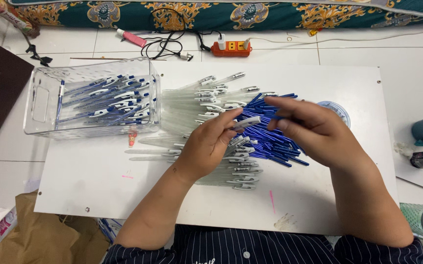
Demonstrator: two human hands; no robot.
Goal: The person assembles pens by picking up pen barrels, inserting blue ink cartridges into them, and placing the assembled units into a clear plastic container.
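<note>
While seated at a white board (pixel 99 181) laid on a tiled floor, a person works over two heaps of pen parts. The left hand (pixel 206 146) is closed, thumb and fingers pinching a clear pen barrel (pixel 246 122) that points right, just above the heaps. The right hand (pixel 309 128) hovers beside it, fingers drawn together on a blue refill (pixel 276 117), its tip close to the barrel's end. Beneath the hands lie a pile of clear barrels (pixel 206 98) on the left and a pile of blue refills (pixel 270 142) on the right, touching each other. At far left, a clear plastic bin (pixel 40 102) lying on its side holds assembled pens (pixel 109 100). An orange power strip (pixel 231 48) sits beyond the board.
</note>
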